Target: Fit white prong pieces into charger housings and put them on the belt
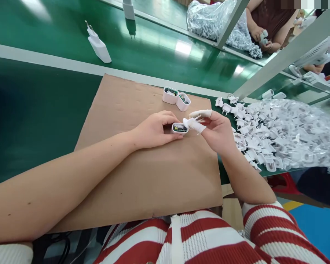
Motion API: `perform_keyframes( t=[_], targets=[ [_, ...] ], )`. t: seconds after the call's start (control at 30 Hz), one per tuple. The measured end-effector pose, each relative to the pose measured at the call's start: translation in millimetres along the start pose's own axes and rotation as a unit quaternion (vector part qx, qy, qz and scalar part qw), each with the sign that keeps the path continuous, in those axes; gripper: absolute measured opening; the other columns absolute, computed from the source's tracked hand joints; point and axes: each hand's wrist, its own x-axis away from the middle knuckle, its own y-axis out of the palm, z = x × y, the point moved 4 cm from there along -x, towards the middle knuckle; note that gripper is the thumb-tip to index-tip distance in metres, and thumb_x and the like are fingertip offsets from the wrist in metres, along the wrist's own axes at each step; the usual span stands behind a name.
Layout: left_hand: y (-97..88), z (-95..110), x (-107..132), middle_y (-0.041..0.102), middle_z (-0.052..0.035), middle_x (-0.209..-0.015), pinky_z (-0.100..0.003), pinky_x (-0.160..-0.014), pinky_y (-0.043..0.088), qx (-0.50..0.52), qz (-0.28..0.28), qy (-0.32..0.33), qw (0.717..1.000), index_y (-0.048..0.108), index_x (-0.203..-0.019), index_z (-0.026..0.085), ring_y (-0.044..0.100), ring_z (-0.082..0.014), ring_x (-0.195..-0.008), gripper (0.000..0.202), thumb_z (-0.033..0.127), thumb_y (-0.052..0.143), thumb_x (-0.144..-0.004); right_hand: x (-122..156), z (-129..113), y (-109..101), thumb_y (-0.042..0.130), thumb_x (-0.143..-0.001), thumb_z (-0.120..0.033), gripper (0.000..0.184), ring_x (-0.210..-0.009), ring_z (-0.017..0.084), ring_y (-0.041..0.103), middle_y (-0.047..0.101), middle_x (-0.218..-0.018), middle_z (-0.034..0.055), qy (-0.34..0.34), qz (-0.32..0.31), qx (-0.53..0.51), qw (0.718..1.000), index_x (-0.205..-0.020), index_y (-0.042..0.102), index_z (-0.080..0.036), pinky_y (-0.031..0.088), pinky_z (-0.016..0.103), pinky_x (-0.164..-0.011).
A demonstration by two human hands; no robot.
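Nearest, a cardboard sheet [154, 179] covers the dark green worktop [44, 99]. Over it, the left hand [150, 130] grips an open white housing [179, 129], circuitry facing up; the right hand [220, 134], thumb and finger sheathed in white, pinches a white pronged cap [190, 123] at its rim. The step appears to be fitting cap to housing; the next move calls for squaring the cap over the opening. Beyond stand two open housings [170, 96]; rightward, loose caps [250, 137] spread beside a clear bag [310, 132]. Farther, a pronged charger [99, 46] lies on a glossy green surface [154, 42]; past it, a co-worker's hands [264, 39] hold small pale pieces.
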Motion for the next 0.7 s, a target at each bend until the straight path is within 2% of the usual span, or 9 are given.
perform_keyframes(
  t=[0.1, 0.2, 0.3, 0.4, 0.5, 0.6, 0.7],
  targets=[
    [-0.6, 1, 0, 0.073, -0.0059, -0.102, -0.035, -0.081, 0.058, 0.018, 0.005, -0.002, 1.0, 0.081, -0.099, 0.022, 0.07, -0.024, -0.091, 0.032, 0.05, 0.081, -0.084, 5, -7, 0, 0.082, -0.087, -0.041, 0.018, -0.101, 0.024, 0.071, 0.075, -0.108, 0.0012, -0.054, 0.019, 0.039, 0.998, -0.103, 0.077, -0.033, 0.062, 0.046, -0.093],
    [-0.6, 2, -1, 0.073, -0.0057, -0.103, -0.035, -0.081, 0.057, 0.024, 0.002, 0.008, 1.0, 0.081, -0.101, 0.021, 0.07, -0.0243, -0.092, 0.032, 0.048, 0.082, -0.083, 4, -7, 5, 0.08, -0.087, -0.041, 0.018, -0.101, 0.024, 0.073, 0.074, -0.11, 0.0019, -0.045, -0.021, -0.005, 0.999, -0.101, 0.074, -0.032, 0.064, 0.044, -0.091],
    [-0.6, 2, -1, 0.073, -0.0055, -0.102, -0.036, -0.082, 0.057, 0.029, -0.002, 0.004, 1.0, 0.082, -0.101, 0.022, 0.07, -0.0251, -0.094, 0.033, 0.049, 0.081, -0.083, 1, -7, 8, 0.079, -0.087, -0.039, 0.015, -0.101, 0.023, 0.073, 0.074, -0.108, 0.0027, -0.058, -0.039, 0.014, 0.997, -0.097, 0.072, -0.03, 0.064, 0.042, -0.09],
    [-1.2, 3, -1, 0.073, -0.0058, -0.105, -0.035, -0.081, 0.056, 0.034, -0.006, -0.013, 0.999, 0.082, -0.101, 0.022, 0.07, -0.0245, -0.093, 0.033, 0.049, 0.079, -0.083, -2, -11, 3, 0.078, -0.088, -0.034, 0.027, -0.103, 0.022, 0.072, 0.072, -0.121, 0.0028, -0.12, -0.002, 0.078, 0.99, -0.114, 0.071, -0.031, 0.064, 0.041, -0.092],
    [-1.4, 4, -2, 0.072, -0.0059, -0.104, -0.034, -0.077, 0.053, 0.031, -0.022, -0.022, 0.999, 0.082, -0.098, 0.022, 0.068, -0.0235, -0.092, 0.031, 0.048, 0.079, -0.083, -2, -16, 1, 0.077, -0.088, -0.028, 0.033, -0.097, 0.022, 0.072, 0.074, -0.119, 0.0022, -0.187, 0.003, 0.156, 0.97, -0.12, 0.071, -0.031, 0.063, 0.04, -0.089],
    [-2.1, 4, -3, 0.07, -0.0051, -0.098, -0.033, -0.074, 0.051, 0.03, -0.028, -0.02, 0.999, 0.08, -0.09, 0.021, 0.066, -0.0229, -0.089, 0.027, 0.047, 0.079, -0.082, -1, -18, 7, 0.07, -0.092, -0.021, 0.025, -0.096, 0.024, 0.072, 0.078, -0.105, 0.0023, -0.238, -0.042, 0.247, 0.938, -0.115, 0.076, -0.031, 0.061, 0.04, -0.089],
    [-2.0, 4, -3, 0.068, -0.0045, -0.093, -0.033, -0.074, 0.051, 0.032, -0.025, -0.012, 0.999, 0.077, -0.083, 0.021, 0.065, -0.0226, -0.088, 0.026, 0.046, 0.079, -0.082, -2, -18, 14, 0.063, -0.095, -0.018, 0.03, -0.095, 0.023, 0.072, 0.078, -0.102, 0.0025, -0.263, -0.067, 0.295, 0.916, -0.119, 0.076, -0.03, 0.059, 0.038, -0.086]
  ],
)
